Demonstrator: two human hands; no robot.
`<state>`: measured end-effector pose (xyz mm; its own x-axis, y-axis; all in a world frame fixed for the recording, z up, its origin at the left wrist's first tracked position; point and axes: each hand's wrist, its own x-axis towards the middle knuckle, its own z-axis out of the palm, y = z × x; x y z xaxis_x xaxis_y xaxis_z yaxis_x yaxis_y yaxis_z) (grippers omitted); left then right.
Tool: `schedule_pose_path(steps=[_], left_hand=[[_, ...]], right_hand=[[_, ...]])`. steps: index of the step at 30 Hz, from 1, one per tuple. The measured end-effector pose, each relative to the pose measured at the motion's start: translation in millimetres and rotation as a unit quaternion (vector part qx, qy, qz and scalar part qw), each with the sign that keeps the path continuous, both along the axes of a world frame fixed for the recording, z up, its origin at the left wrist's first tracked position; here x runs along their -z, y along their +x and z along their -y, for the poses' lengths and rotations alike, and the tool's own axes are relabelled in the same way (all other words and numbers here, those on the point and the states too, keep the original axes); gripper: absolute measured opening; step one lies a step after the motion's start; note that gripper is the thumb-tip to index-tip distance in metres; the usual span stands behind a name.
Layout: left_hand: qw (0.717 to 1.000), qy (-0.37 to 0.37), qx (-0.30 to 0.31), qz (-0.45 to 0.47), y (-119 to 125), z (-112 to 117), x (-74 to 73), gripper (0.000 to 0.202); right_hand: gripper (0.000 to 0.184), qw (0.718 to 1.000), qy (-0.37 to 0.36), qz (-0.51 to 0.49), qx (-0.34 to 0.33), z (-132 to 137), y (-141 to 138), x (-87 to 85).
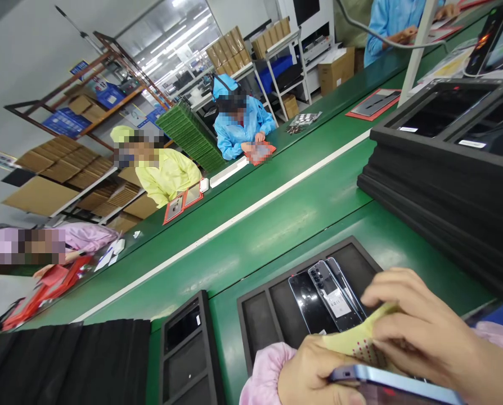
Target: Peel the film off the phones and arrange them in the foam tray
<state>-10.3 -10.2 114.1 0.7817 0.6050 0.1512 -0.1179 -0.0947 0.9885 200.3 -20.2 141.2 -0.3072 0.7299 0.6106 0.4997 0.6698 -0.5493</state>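
Note:
My left hand (308, 368) is closed around a smartphone (403, 385) with a blue metal edge, low in the view. A yellow sheet with rows of small red marks (353, 337) bends over the back of that hand, just above the phone. My right hand (429, 326) grips the sheet's far side, thumb and fingers bent round it. Beyond both hands, several smartphones (329, 295) lie in a black foam tray (251, 320); one shows its camera lenses and a white label. The lower part of the held phone is cut off by the frame.
A tall stack of black foam trays (429, 191) with phones on top stands at right. Another tray (207, 343) and a black stack (66, 360) are at left. Across the green bench (272, 225), several co-workers sit with red mats (184, 202).

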Motion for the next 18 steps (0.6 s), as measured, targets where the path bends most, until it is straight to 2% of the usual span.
schedule_pose_path(steps=[2,4,5,7,9,11,12,14,16,18], left_hand=[[0.995,-0.087,-0.046,0.004,2,2,6.9,0.043],[0.971,-0.219,-0.097,0.012,7,3,14.9,0.044],[0.949,-0.291,-0.122,0.02,10,3,18.8,0.044],[0.893,-0.408,-0.181,0.063,15,3,24.8,0.042],[0.84,-0.478,-0.23,0.116,18,2,26.7,0.038],[0.806,-0.526,-0.217,0.165,17,2,24.6,0.04],[0.795,-0.543,-0.195,0.187,16,2,22.6,0.044],[0.79,-0.542,-0.163,0.235,12,4,18.5,0.052],[0.794,-0.517,-0.162,0.275,10,7,15.7,0.059],[0.79,-0.511,-0.162,0.298,11,10,14.9,0.072]], right_hand=[[0.018,0.997,-0.068,-0.04,0.008,-5,0,7.5],[0.021,0.979,-0.19,-0.066,-0.016,-13,2,13.7],[0.023,0.966,-0.245,-0.074,-0.028,-18,5,16.0],[0.026,0.948,-0.308,-0.079,-0.027,-27,16,20.3],[0.027,0.938,-0.337,-0.073,0.043,-36,34,27.8],[0.025,0.91,-0.379,-0.044,0.16,-45,56,42.6],[0.024,0.892,-0.381,-0.038,0.239,-48,67,53.1],[0.019,0.873,-0.352,0.012,0.338,-53,87,77.8],[0.019,0.876,-0.314,0.039,0.365,-55,102,102.9],[0.019,0.886,-0.296,0.058,0.352,-55,114,123.9]])
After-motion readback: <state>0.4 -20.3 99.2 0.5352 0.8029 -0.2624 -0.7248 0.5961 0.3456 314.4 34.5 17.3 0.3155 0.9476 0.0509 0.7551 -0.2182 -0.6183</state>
